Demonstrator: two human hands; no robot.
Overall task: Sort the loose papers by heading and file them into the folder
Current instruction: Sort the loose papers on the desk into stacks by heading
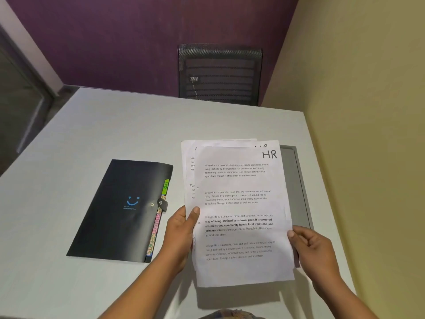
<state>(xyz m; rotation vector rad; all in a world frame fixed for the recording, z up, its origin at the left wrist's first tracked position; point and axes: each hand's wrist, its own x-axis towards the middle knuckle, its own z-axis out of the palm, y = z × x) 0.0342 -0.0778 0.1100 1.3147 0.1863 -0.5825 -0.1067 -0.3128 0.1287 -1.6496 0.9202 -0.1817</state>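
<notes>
White printed sheets of paper (241, 215), a loose stack held a little above the pale grey table top (92, 139), are the landmark here. The near edge of the table is just below the stack, at the bottom of the view. To the left of the stack the table has much free surface, up to its far left corner. To the right of the stack only a narrow strip of table remains before the yellow-green wall (368, 111).

The top sheet has four short paragraphs of small text and a handwritten heading "HR" in black at its upper right corner. Other sheets show behind it, shifted a little to the left and up, so the stack is not even.

The left hand (181, 231) closes on the left edge of the stack, with the thumb pressed on the front of the top sheet and the fingers hidden behind. The right hand (312, 247) pinches the right edge lower down, thumb on front, fingers curled behind.

Just left of the stack lies a black plastic expanding folder (119, 210), closed with a snap strap, a blue smiling face on its cover and coloured index tabs along its right side; the green tab reads "HR". Under the stack, on its right, a flat grey tray (294, 185) shows. Beyond the stack, behind the far table edge, stands a black mesh chair back (220, 74) against a purple wall (138, 42).
</notes>
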